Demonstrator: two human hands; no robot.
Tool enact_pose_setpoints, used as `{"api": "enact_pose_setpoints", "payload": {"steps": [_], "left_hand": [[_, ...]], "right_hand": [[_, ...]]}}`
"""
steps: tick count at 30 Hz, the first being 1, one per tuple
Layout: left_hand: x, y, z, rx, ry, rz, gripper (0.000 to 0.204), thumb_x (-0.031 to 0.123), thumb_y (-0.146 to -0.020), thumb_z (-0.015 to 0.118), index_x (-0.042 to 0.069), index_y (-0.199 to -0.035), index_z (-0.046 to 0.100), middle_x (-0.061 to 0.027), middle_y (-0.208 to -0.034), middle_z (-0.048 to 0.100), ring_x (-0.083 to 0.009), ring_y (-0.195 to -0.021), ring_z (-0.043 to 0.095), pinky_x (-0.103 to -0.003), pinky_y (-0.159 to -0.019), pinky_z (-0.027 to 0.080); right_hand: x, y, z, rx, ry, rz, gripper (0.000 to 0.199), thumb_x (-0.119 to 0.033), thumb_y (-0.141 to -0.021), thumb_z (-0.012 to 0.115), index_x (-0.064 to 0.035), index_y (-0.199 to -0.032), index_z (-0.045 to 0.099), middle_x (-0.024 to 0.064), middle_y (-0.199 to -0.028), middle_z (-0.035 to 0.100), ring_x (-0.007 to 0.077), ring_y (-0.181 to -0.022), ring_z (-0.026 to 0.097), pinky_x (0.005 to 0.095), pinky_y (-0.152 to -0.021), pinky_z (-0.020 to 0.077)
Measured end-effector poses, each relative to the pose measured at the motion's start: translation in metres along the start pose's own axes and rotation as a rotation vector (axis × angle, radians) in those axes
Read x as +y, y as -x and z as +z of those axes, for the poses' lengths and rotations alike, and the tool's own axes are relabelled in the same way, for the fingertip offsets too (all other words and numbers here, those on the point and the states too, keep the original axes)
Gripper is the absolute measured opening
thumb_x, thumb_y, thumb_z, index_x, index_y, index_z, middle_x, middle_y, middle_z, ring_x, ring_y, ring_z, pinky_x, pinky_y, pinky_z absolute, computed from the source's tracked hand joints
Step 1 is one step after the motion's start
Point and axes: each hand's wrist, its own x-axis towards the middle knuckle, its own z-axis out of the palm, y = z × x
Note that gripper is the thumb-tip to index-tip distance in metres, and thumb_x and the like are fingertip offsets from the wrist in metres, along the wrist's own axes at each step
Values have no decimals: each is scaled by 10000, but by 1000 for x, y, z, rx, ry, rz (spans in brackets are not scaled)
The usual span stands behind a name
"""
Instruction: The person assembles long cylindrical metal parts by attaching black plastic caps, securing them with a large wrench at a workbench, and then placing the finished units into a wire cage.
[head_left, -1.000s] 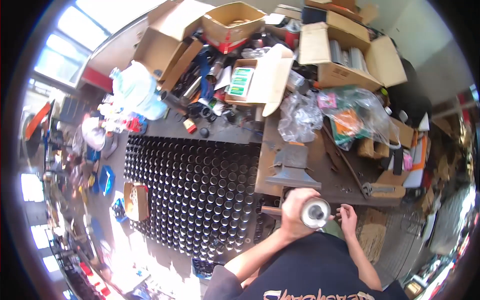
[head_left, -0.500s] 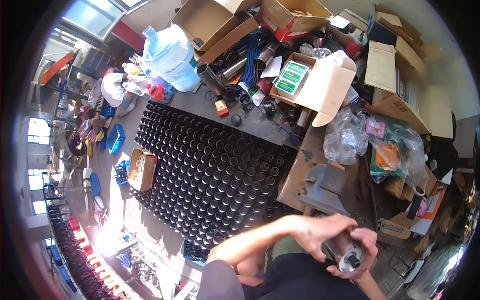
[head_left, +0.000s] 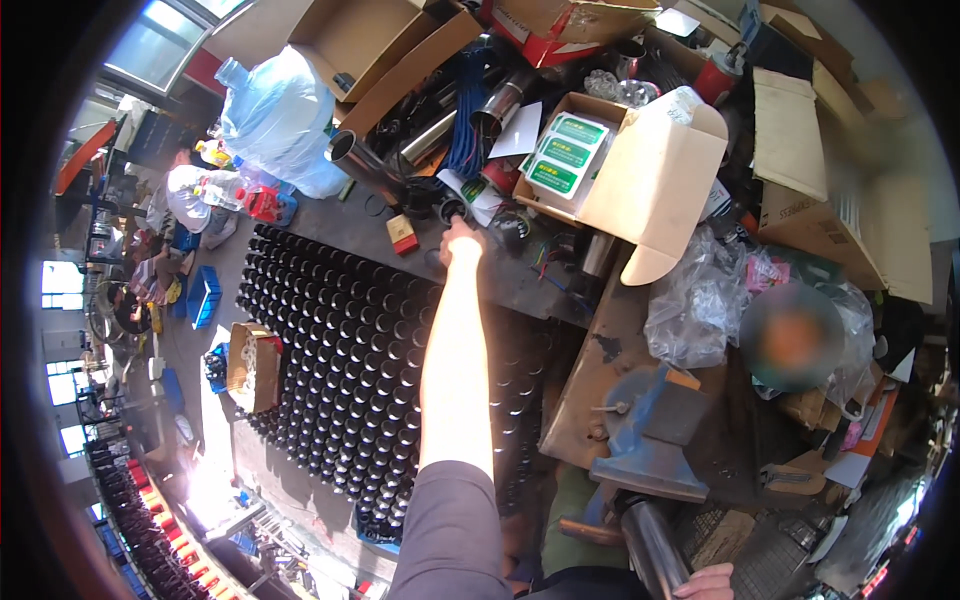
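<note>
My left arm stretches out over the rows of black tubes to the grey workbench. At its end, my left hand (head_left: 463, 243) has its fingers closed at the near edge of a black round hollow fitting (head_left: 452, 209); the fingertips are partly hidden. At the lower right, my right hand (head_left: 708, 583) is wrapped round the near end of a shiny dark metal cylinder (head_left: 652, 545). The cylinder slants away from me, its far end close under the blue bench vise (head_left: 650, 440). Only part of my right hand shows.
Many upright black tubes (head_left: 350, 350) stand in rows left of the vise. A cardboard box (head_left: 254, 368) sits at their left edge. Beyond my left hand are a small red-yellow box (head_left: 402, 235), a leaning metal tube (head_left: 365, 160) and an open carton with green-labelled packs (head_left: 570, 155).
My left hand has let go of the metal cylinder and reached forward to the bench. My right hand keeps the cylinder, now lower and slanted differently. The view has shifted a little.
</note>
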Motion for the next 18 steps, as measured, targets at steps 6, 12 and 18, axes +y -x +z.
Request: {"api": "enact_pose_setpoints", "payload": {"steps": [6,12,18], "left_hand": [[-44,50,41,402,268,291,389,357,-887,745,-5,-1031,728,-232,-842,729,-373,-769,727,-449,-758,561],[-72,238,-65,-341,1402,-42,419,480,-1023,576,61,-1028,600,-171,-885,715,-227,-687,716,-302,-570,569],[-61,457,-210,-165,1611,216,448,415,-1074,497,-8,-999,625,-187,-853,717,-264,-655,713,-309,-563,573]], "right_hand": [[4,-5,-18,-142,-46,11,494,-326,-896,711,-148,-1257,424,111,-1007,654,313,-805,688,474,-718,527],[13,-26,-13,32,55,-40,737,-451,-700,920,-114,-1127,423,51,-929,675,222,-784,692,343,-702,489],[9,-26,-22,-47,47,-201,753,-421,-735,896,-61,-1229,455,124,-1036,671,279,-851,673,397,-748,486]]}}
